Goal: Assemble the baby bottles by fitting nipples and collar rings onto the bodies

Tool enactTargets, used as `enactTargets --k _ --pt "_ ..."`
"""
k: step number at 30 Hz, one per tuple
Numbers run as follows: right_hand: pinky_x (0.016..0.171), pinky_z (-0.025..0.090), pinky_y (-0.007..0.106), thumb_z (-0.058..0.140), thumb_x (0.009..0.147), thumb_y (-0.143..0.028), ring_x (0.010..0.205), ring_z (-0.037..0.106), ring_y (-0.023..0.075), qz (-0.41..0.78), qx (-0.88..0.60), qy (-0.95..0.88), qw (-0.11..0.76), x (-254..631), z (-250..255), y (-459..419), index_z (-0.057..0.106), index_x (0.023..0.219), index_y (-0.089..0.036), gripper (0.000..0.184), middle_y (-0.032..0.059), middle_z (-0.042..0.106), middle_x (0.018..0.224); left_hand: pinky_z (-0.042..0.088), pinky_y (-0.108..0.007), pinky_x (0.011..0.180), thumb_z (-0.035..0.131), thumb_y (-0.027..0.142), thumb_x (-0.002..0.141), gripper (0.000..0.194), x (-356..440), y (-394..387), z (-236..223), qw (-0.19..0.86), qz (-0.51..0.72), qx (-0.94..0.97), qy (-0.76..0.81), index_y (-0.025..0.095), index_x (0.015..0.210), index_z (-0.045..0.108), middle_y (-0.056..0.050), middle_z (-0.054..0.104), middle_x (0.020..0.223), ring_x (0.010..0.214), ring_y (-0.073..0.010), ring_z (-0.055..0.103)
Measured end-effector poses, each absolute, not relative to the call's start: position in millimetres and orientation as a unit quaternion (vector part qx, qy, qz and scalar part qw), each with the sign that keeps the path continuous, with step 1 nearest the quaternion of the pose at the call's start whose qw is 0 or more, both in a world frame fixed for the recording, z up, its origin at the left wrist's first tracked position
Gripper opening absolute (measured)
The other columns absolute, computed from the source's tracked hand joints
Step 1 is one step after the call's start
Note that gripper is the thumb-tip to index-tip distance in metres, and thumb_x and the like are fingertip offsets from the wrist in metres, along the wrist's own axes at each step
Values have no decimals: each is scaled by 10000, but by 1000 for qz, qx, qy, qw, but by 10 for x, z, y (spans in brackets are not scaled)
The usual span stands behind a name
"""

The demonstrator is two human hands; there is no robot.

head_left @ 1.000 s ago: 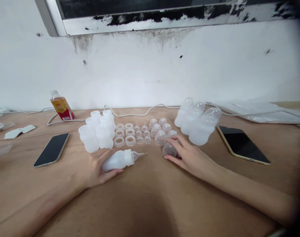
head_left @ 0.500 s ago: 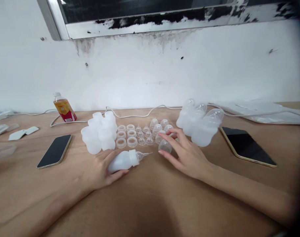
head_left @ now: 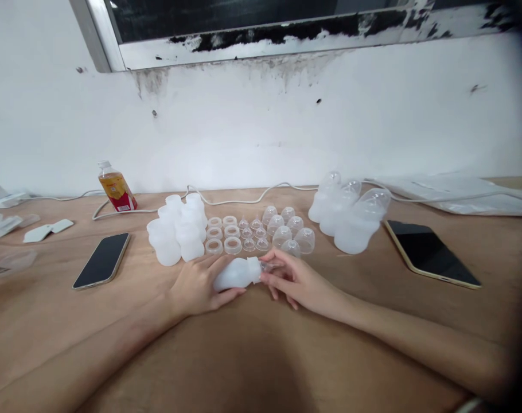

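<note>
My left hand (head_left: 198,285) is wrapped around a milky white baby bottle (head_left: 234,274), which lies on its side with its collar and clear teat pointing right. My right hand (head_left: 293,279) has its thumb and fingers closed on the clear teat (head_left: 267,267), partly covering it. Just behind my right hand stand several clear domed caps (head_left: 304,240). Left of these are small clear teats (head_left: 249,245) in rows, then clear collar rings (head_left: 232,245). A cluster of white bottle bodies (head_left: 168,250) stands beyond my left hand.
At the right stand several capped baby bottles (head_left: 350,236), beside a tablet-like dark device (head_left: 433,253). A phone (head_left: 101,260) lies at the left, with a drink bottle (head_left: 118,188) behind it. A white cable (head_left: 244,202) runs along the wall; plastic bags (head_left: 450,195) lie at the back right.
My right hand has moved left and down from the clear domed caps to the teat end of the bottle. My left hand has shifted slightly right with the bottle.
</note>
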State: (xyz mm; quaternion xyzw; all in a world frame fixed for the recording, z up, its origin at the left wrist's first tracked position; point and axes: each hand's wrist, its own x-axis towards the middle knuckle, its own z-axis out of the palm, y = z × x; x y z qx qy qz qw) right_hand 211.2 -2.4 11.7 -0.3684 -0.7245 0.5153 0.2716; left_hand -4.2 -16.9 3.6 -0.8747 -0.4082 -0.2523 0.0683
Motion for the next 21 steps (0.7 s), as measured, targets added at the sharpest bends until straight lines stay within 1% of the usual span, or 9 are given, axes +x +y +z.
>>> enactTargets --k 3,5,9,12,14,17,19,21 --pt "313 382 132 404 795 -421 427 454 39 555 -355 -705 261 2119 151 2 361 836 -182 246 -34 493 628 482 -302 644 490 461 725 483 -50 -170 49 62 -247 -880 -400 140 1084 459 -69 611 890 765 -184 587" --pt "320 394 132 409 795 -409 461 484 50 578 -343 -697 249 2123 157 23 359 812 -179 236 -30 488 633 482 -306 641 493 451 727 484 -46 -172 51 72 -253 -887 -380 132 1088 453 -73 613 900 767 -187 585" --pt "295 384 129 473 763 -391 510 534 82 605 -331 -692 215 2132 157 50 356 823 -182 247 -26 492 659 482 -321 666 493 455 725 486 -35 -174 46 95 -256 -895 -353 122 1078 461 -92 609 937 786 -197 582" --pt "292 384 133 474 758 -410 532 557 101 633 -340 -671 183 2136 183 67 353 902 -184 294 -23 502 657 483 -317 661 485 449 733 466 -31 -173 40 104 -249 -900 -342 126 1069 472 -92 611 925 783 -196 583" --pt "294 376 128 473 754 -426 486 538 84 633 -349 -674 153 2140 209 76 368 958 -167 346 -20 517 633 484 -314 647 480 449 737 466 -31 -175 35 115 -251 -902 -333 123 1070 472 -93 615 903 771 -195 584" --pt "288 340 116 503 733 -433 353 427 24 593 -350 -715 120 2143 234 65 442 914 -132 356 -28 520 571 484 -319 647 473 452 743 477 -32 -187 39 124 -246 -904 -326 114 1079 468 -99 615 905 777 -200 581" --pt "290 331 117 512 725 -434 331 380 10 563 -355 -736 123 2141 237 33 471 882 -132 343 -37 509 553 483 -320 652 465 455 749 477 -32 -196 60 117 -228 -909 -328 114 1082 468 -99 613 911 788 -202 579" --pt "299 337 120 513 723 -437 366 391 21 534 -366 -749 141 2137 234 -11 479 897 -144 342 -37 501 562 482 -320 655 454 469 753 480 -29 -198 93 104 -209 -915 -329 117 1080 470 -97 611 922 799 -203 577"
